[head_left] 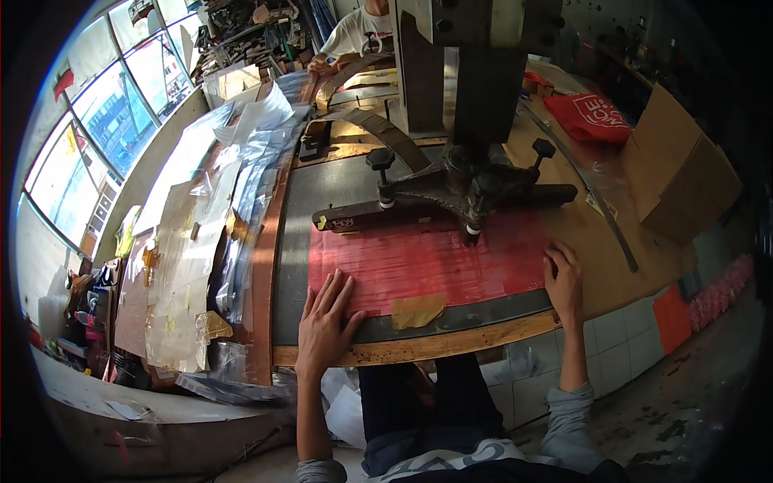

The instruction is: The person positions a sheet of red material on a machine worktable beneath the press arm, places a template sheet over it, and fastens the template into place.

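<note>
A red sheet [427, 262] lies flat on the dark metal bed [294, 233] of a press. My left hand [326, 322] rests on the sheet's near left corner, fingers stretched out flat. At the sheet's right edge is my right hand [564, 278]; its fingers are bent, and whether they pinch the edge is hard to make out. Between the hands, a piece of tan tape [419, 311] sticks over the near edge. Above the sheet's far side stands the press head [467, 181], with a long dark bar [354, 216] and black knobs.
Clear plastic sheets and boards [193, 249] are piled on the left. To the right stand an open cardboard box [684, 165] and a red bag [588, 117]. A long thin strip [596, 193] lies on the right surface. Another person [358, 36] is across the machine.
</note>
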### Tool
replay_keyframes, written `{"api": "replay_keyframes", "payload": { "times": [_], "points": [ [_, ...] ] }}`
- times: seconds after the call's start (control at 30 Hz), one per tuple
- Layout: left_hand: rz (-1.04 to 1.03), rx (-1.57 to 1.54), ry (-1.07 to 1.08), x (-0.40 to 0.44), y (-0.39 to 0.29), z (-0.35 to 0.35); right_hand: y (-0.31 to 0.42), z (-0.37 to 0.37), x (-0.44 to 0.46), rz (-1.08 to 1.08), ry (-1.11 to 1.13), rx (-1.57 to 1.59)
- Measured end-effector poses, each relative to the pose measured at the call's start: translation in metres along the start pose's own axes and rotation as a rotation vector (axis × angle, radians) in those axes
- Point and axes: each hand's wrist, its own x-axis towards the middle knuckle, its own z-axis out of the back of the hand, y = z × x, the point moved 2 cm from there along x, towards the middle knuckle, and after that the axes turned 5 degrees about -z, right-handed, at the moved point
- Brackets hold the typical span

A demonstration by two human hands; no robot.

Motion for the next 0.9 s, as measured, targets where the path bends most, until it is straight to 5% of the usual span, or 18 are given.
{"api": "replay_keyframes", "payload": {
  "times": [0.4,0.57,0.7,0.8,0.9],
  "points": [
    [-0.020,0.098,0.030,-0.003,-0.008,0.000,0.008,0.004,0.001,0.015,0.017,-0.038],
    [-0.238,0.005,0.154,-0.010,-0.045,-0.005,0.026,0.005,-0.004,-0.024,-0.045,-0.171],
    [-0.310,-0.019,0.186,-0.014,-0.069,-0.011,0.088,-0.007,-0.015,0.190,-0.084,0.034],
    [-0.316,0.006,0.171,-0.013,-0.068,-0.012,0.137,-0.037,-0.012,0.310,0.254,0.241],
    [-0.323,0.022,0.158,-0.015,-0.066,-0.012,0.150,-0.076,0.002,0.419,0.325,0.148]
  ]
}}
